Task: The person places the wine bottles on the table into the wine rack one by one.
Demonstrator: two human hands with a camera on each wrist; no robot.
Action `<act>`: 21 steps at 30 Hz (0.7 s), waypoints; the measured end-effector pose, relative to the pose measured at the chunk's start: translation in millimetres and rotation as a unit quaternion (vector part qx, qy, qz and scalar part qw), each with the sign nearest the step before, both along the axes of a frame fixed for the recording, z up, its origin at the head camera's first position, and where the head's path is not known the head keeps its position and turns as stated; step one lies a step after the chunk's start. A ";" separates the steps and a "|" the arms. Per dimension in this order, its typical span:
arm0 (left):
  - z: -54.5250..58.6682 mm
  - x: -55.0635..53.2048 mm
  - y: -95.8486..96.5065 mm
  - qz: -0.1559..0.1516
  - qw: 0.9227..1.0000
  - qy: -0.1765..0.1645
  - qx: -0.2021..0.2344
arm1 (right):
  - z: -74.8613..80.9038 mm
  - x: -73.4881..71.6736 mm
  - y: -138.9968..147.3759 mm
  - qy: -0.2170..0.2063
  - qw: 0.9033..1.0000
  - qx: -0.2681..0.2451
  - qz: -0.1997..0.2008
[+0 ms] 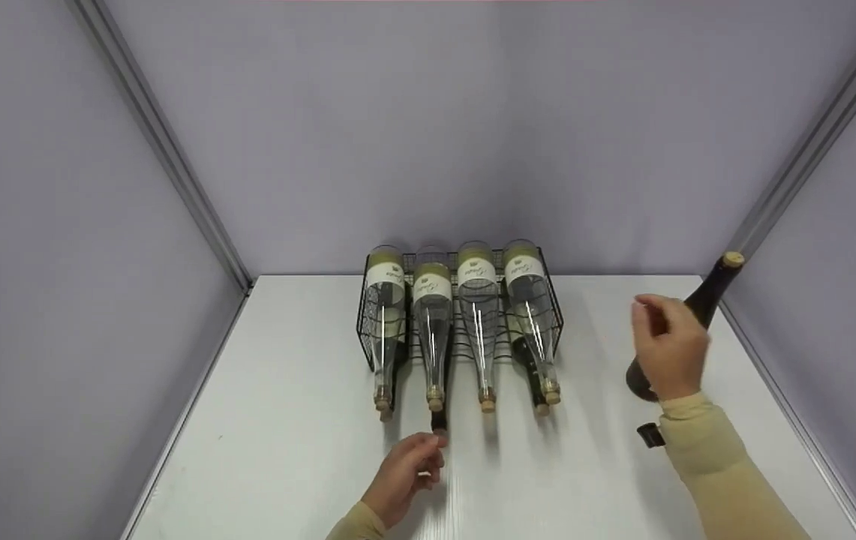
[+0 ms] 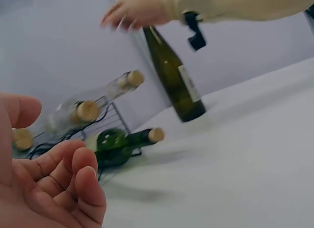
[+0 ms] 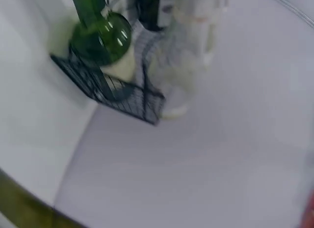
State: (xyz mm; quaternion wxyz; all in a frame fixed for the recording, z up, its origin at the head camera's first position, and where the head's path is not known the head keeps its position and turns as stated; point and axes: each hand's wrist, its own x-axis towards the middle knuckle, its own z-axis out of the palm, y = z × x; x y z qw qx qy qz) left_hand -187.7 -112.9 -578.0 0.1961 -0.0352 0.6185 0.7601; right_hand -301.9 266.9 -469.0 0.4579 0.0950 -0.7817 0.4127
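Observation:
My right hand (image 1: pixel 669 349) is raised at the right with fingers loosely bent and nothing between them. Behind it a dark green wine bottle (image 1: pixel 709 296) with a cork stands on the table; the hand hides its middle. In the left wrist view this bottle (image 2: pixel 171 73) shows a pale label. My left hand (image 1: pixel 403 474) hovers before a wire rack (image 1: pixel 360 319), fingers relaxed and thumb apart, overlapping the cork end of a lower dark bottle (image 1: pixel 439 418). Several clear corked bottles (image 1: pixel 480 322) lie along the rack's top, necks toward me.
Below the clear bottles, more green bottles (image 1: pixel 529 364) lie in the lower tier, their corked necks jutting past the rack front. The white table (image 1: pixel 270 420) is closed in by a back wall (image 1: pixel 428 135) and side panels (image 1: pixel 60 300).

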 end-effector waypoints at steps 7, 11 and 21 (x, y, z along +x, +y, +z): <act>1.0 4.4 -51.1 0.058 0.998 -0.002 -0.039 | 14.5 9.4 51.9 0.075 0.974 -0.180 -0.116; 6.6 2.2 -74.1 0.099 0.994 -0.005 -0.052 | -1.0 5.5 79.0 -0.009 0.974 -0.197 -0.111; 13.2 -6.4 -104.5 0.178 0.981 0.017 -0.079 | -44.3 -4.5 94.3 -0.208 0.967 -0.147 -0.007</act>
